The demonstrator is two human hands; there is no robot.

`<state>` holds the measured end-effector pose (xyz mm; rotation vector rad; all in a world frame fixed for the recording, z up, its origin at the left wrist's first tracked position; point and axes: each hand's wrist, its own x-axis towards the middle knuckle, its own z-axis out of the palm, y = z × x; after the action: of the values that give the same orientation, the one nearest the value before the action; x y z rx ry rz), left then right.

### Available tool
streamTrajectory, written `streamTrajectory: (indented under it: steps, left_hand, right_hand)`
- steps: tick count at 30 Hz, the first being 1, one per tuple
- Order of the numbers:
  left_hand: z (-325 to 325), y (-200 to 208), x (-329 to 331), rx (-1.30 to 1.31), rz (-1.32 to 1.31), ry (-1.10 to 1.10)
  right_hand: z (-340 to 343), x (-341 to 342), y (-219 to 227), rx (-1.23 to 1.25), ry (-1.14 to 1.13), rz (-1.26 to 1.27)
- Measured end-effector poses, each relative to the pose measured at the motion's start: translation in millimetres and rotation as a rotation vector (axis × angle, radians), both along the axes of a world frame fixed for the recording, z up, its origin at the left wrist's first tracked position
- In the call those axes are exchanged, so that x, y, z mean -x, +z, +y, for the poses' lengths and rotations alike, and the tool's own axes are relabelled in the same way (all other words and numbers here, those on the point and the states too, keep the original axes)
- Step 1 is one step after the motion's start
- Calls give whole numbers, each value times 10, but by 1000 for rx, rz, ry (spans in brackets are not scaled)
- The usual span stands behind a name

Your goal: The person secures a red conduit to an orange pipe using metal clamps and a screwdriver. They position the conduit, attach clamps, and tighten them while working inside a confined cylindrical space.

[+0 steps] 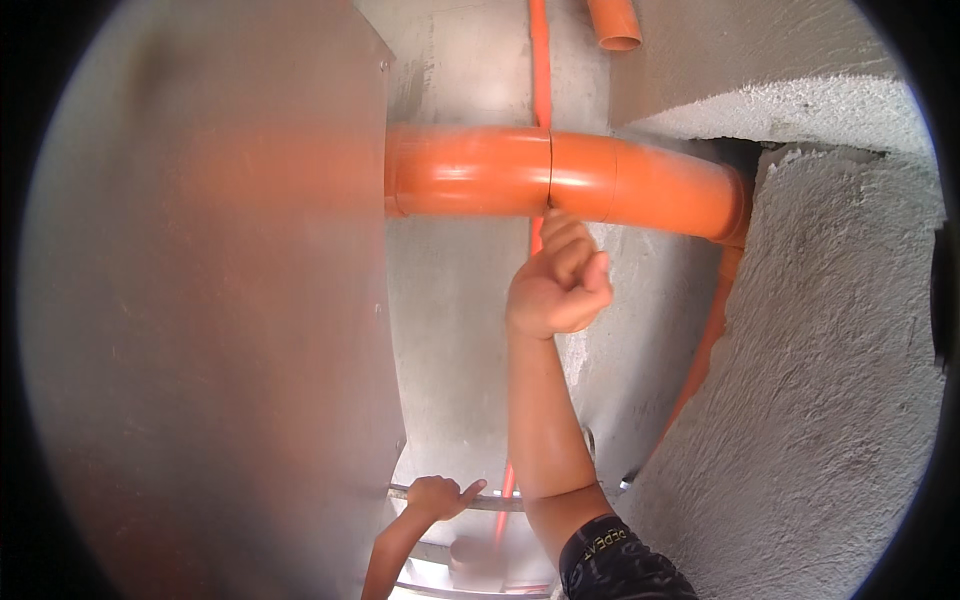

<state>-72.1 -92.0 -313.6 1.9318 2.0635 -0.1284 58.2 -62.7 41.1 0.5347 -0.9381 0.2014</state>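
Observation:
My right hand point(562, 278) is raised on an outstretched arm, just under an orange plastic pipe point(468, 172). Its fingers are curled, and the foremost one reaches the underside of the pipe at the dark seam point(550, 170) between two sections. Whether anything small is inside those fingers is hidden. Lower down, my left hand point(437, 497) wraps over a thin grey bar point(497, 503) that looks like a ladder rung, with the thumb sticking out to the right. Right of the seam, the bent pipe section point(655, 185) runs toward a dark gap in the wall.
A large sheet-metal panel point(230, 300) fills the left side. Rough plastered wall point(830, 350) rises on the right. Narrow orange pipe point(541, 65) passes behind the big one, and a short open pipe end point(619, 30) juts out above. Grey concrete point(450, 330) lies behind.

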Motion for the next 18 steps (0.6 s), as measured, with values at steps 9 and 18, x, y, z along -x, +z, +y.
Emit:
streamTrajectory:
  steps: [9, 18]
  left_hand:
    - [30, -26, 58, -84, -17, -64]
    - [38, -27, 34, -96, -15, -51]
  right_hand:
    - [-65, 23, -84, -165, -482, -88]
    - [233, -193, -83, -116, -519, -325]
